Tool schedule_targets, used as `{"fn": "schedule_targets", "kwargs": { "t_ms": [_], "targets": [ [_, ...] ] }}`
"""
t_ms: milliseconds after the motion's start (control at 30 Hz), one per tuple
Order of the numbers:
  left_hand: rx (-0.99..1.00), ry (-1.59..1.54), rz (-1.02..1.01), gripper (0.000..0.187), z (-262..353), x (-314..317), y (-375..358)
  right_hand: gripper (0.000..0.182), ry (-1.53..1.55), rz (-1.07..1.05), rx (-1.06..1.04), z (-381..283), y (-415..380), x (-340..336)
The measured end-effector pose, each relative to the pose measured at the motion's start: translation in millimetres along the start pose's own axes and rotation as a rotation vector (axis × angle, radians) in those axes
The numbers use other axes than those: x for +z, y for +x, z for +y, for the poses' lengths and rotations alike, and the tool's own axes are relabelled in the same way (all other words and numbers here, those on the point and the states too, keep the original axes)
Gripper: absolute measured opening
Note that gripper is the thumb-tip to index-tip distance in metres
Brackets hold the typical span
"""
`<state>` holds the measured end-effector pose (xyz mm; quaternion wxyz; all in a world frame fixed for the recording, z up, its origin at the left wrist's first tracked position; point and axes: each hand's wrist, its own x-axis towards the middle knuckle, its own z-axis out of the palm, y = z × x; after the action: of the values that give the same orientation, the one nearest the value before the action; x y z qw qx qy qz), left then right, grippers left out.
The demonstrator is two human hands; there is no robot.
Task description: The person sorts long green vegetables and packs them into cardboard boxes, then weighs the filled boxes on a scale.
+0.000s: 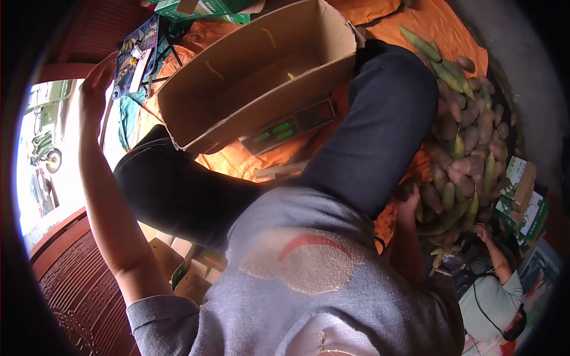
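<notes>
Reaching into the heap of mangoes (469, 148) on the orange sheet (439, 24), the right hand (409, 204) touches one, its grip hidden, while the left hand (95, 80) hangs raised, open and empty; such fruit looks firm, smooth, bruisable, best cupped around its middle.

- Open cardboard box (255, 71): sits tilted above a digital scale (289, 126).
- Orange tarp (433, 24): lies under the goods.
- Green cartons (522, 204): stand just beside the produce pile.
- Another person's hand (482, 232): near the pile's lower edge.
</notes>
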<state>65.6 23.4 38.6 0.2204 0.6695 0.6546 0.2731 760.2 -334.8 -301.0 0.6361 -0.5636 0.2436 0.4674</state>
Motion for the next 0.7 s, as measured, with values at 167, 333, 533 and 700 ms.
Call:
{"fn": "schedule_targets", "kwargs": {
  "t_ms": [167,333,533,700],
  "targets": [
    [0.159,0.029,-0.211,0.028,30,38,13,0.038,-0.258,-0.180,-0.394,-75,-94,156],
    [0.141,0.057,-0.369,0.035,35,66,11,0.064,-0.894,-0.542,-1.151,-139,-201,297],
    [0.189,0.311,-0.466,0.053,34,83,8,0.063,-1.599,-1.003,-1.419,-80,-333,455],
    [0.025,0.499,-0.598,0.042,33,93,1,0.056,-2.148,-1.622,-1.375,37,-346,535]
  ]
}}
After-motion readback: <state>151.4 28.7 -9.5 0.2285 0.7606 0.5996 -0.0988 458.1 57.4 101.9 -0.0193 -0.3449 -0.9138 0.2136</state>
